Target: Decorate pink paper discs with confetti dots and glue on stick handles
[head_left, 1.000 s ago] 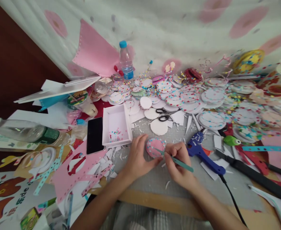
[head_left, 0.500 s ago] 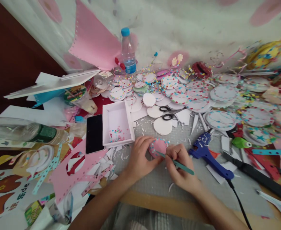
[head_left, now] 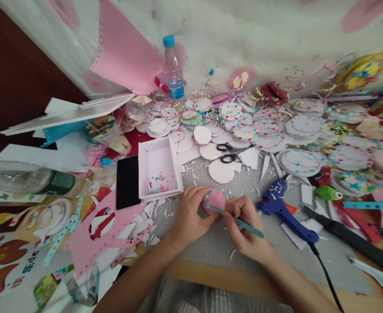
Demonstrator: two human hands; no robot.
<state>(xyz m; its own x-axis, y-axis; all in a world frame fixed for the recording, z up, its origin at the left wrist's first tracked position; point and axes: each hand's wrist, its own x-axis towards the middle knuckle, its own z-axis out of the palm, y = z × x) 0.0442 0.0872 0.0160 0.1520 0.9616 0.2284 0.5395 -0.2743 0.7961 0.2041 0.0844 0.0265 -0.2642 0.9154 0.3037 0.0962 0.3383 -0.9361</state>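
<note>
Between my hands is a small pink paper disc (head_left: 216,199) with blue dots around its rim. My left hand (head_left: 191,213) grips its left and lower edge between thumb and fingers. Green tweezers (head_left: 250,228) are pinched in my right hand (head_left: 246,226), and their thin tip reaches over the disc's lower right edge. Whether the tip holds a small piece is too fine to tell. Left of the disc stands an open white box (head_left: 159,167) with tiny coloured pieces in one corner. Cream paper discs (head_left: 221,171) and black scissors (head_left: 227,153) lie just beyond.
A blue glue gun (head_left: 284,213) with a cord lies right of my hand. A black phone (head_left: 128,182) sits left of the box. Dotted discs (head_left: 263,124) pile up at the back, near a water bottle (head_left: 174,69). Paper scraps (head_left: 136,239) litter the left side.
The view has shifted very slightly, with things on the left sitting a little further left. My hands, the disc and the tweezers keep almost the same pose.
</note>
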